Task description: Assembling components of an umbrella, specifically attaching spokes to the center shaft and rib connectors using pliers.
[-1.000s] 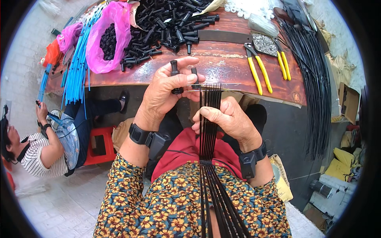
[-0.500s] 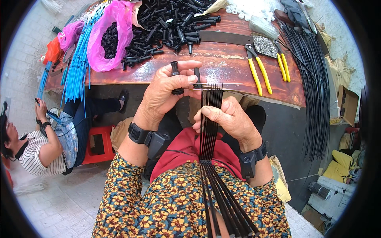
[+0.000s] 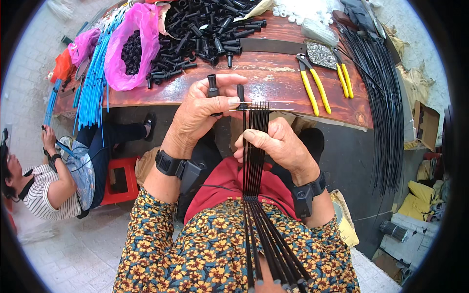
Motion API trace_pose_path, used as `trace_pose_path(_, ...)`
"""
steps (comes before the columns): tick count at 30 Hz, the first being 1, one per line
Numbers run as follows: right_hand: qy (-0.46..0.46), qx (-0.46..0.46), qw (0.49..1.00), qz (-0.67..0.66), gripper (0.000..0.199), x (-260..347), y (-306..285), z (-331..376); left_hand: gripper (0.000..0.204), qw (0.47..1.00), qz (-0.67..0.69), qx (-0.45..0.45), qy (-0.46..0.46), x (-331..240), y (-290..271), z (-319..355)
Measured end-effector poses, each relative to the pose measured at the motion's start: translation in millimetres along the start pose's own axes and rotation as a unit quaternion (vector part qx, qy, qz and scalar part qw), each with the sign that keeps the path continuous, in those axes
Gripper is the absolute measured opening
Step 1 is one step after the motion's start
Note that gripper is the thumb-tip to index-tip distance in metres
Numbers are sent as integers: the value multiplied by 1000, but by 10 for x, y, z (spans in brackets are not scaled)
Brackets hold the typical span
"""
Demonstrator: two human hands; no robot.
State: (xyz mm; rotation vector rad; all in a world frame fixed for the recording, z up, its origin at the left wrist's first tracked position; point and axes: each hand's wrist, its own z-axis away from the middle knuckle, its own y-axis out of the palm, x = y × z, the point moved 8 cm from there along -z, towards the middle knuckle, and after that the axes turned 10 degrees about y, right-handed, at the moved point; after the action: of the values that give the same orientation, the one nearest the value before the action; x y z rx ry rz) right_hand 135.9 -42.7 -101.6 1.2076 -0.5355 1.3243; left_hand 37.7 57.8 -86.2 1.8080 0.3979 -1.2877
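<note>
My left hand point(image 3: 198, 110) is closed around a black flared plastic tube fitting point(image 3: 212, 87), which stands upright between thumb and palm. By its fingertips is a second, slimmer black tube point(image 3: 241, 93). Fine pale wires point(image 3: 273, 103) run sideways from these fingertips across the tops of a bundle of thin black umbrella ribs point(image 3: 255, 166). My right hand point(image 3: 276, 144) pinches that bundle below its upper ends, thumb in front. The ribs are gathered at a joint near my waist and fan out below it. Whether the wires pass through the rib ends is too small to tell.
On the wooden table point(image 3: 273, 83) lie a heap of black fittings point(image 3: 195, 36), a pink bag point(image 3: 149, 49), yellow-handled pliers point(image 3: 315, 90) and a flat blade point(image 3: 273, 46). Black rods point(image 3: 388, 122) hang off the right end, blue rods point(image 3: 95, 83) off the left. A co-worker point(image 3: 53, 183) sits at left.
The whole view has shifted slightly. Both hands keep their holds, and the upper rib ends sit a little closer to the slim tube at my left fingertips.
</note>
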Motion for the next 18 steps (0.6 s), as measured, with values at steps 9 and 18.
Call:
trace_pose_path(9, -17, -50, 998, 39, 31, -4, -16, -2, 48, 1000, 11, 15, 10, 8, 50, -62)
trace_pose_path(18, -25, -81, 996, 26, 29, 7, -34, -26, 46, 997, 43, -33, 50, 49, -2, 38)
